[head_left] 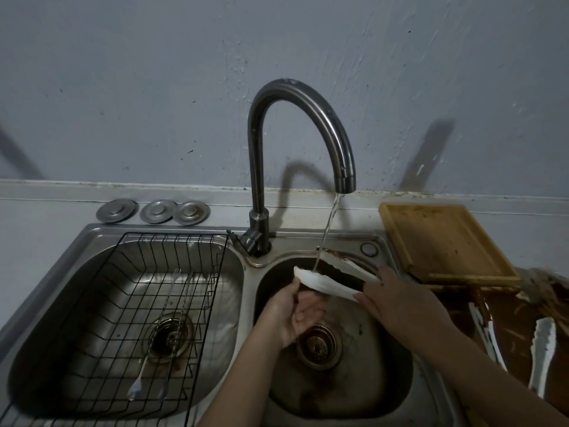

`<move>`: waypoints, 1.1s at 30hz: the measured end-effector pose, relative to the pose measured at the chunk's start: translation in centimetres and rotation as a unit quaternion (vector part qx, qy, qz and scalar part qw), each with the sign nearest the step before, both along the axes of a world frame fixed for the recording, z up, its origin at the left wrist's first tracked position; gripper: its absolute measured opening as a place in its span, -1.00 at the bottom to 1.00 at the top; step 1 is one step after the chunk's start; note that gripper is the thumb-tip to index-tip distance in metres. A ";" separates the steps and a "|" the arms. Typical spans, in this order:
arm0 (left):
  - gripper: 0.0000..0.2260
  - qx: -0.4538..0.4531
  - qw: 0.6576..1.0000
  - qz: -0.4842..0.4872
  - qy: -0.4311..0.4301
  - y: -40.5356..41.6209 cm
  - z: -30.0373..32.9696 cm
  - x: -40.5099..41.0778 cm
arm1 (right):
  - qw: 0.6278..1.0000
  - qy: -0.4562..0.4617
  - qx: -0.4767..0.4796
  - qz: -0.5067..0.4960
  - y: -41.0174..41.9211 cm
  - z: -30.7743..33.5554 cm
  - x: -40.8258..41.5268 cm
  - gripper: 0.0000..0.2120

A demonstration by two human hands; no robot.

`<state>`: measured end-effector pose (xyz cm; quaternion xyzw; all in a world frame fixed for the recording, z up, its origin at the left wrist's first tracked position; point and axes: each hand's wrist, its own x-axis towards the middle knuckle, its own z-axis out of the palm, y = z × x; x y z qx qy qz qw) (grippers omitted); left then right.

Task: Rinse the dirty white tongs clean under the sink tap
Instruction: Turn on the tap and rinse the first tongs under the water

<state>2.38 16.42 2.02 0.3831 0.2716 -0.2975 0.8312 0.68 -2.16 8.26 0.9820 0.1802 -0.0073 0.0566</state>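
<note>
White tongs (328,283) lie across the right sink basin (388,359), their two arms spread apart; the far arm carries brown dirt along its edge. My right hand (397,298) grips the tongs at their handle end. My left hand (300,312) is palm-up under the near arm, thumb on its tip. Water streams from the curved dark tap (308,124) onto the near arm's tip, just above my left hand.
The left basin holds a black wire rack (101,328) with a fork and thin utensils. Three metal drain covers (154,211) sit behind it. A wooden cutting board (446,241) lies right of the sink; beyond it, a brown-smeared mess with another white tongs piece (543,352).
</note>
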 end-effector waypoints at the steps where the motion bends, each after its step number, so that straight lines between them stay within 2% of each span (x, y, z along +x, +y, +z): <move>1: -0.64 0.021 0.999 0.039 -0.005 0.1 0.0 0.0 | 1.000 0.003 0.000 -0.004 -0.1 0.1 -0.1 -0.63; 2: -0.79 0.039 0.997 0.066 -0.015 0.2 0.1 -0.1 | 1.000 0.006 -0.001 -0.006 -0.2 0.0 -0.2 -0.63; 3: -0.81 0.053 0.995 0.081 -0.033 0.2 0.2 -0.3 | 1.000 0.010 -0.006 -0.006 -0.2 0.0 -0.2 -0.63; 5: -0.59 0.104 0.988 0.091 -0.074 -0.4 0.2 -0.6 | 1.000 0.013 -0.018 0.000 0.1 -0.3 -0.3 -0.63; 7: -0.48 0.178 0.974 0.097 -0.101 -1.1 0.5 -1.1 | 1.000 0.014 -0.024 0.002 0.6 -0.4 -0.4 -0.63; 8: -0.49 0.208 0.966 0.108 -0.112 -1.3 0.5 -1.2 | 1.000 0.012 -0.026 0.003 0.9 -0.4 -0.5 -0.63; 10: -0.66 0.251 0.949 0.134 -0.136 -1.2 0.4 -1.0 | 1.000 0.010 -0.029 0.006 1.0 -0.3 -0.7 -0.64; 12: -0.85 0.235 0.948 0.159 -0.145 -0.8 0.3 -0.7 | 1.000 0.007 -0.027 0.011 0.9 -0.3 -0.8 -0.65; 15: -0.88 0.207 0.960 0.144 -0.118 -0.5 0.6 -0.5 | 1.000 0.008 -0.025 0.016 0.7 -0.6 -0.8 -0.66; 17: -0.90 0.156 0.976 0.120 -0.096 -0.4 1.0 -0.4 | 0.999 0.014 -0.026 0.016 0.6 -0.8 -0.9 -0.66; 18: -0.85 0.140 0.981 0.106 -0.085 -0.4 1.1 -0.3 | 0.999 0.016 -0.026 0.014 0.6 -0.9 -1.0 -0.67; 20: -0.62 0.152 0.983 0.070 -0.072 -0.3 1.4 0.0 | 1.000 0.016 -0.023 0.011 0.5 -1.0 -1.0 -0.67; 24: -0.39 0.269 0.955 -0.013 -0.122 -0.5 1.9 -0.4 | 1.000 0.018 -0.017 0.001 0.8 -1.0 -1.1 -0.67; 26: -0.37 0.267 0.953 0.024 -0.144 -1.0 1.6 -0.3 | 1.000 0.004 -0.005 -0.008 1.2 -0.8 -0.9 -0.66; 28: -0.42 0.214 0.959 0.108 -0.151 -1.2 1.3 0.1 | 1.000 -0.009 0.009 -0.012 1.7 -0.8 -0.5 -0.66; 31: -0.66 0.173 0.948 0.219 -0.155 -0.8 1.2 1.0 | 0.999 -0.038 0.023 -0.003 2.5 -1.3 0.3 -0.62; 33: -0.72 0.166 0.938 0.256 -0.161 -0.2 1.3 1.3 | 0.998 -0.059 0.035 -0.002 2.9 -1.6 0.7 -0.58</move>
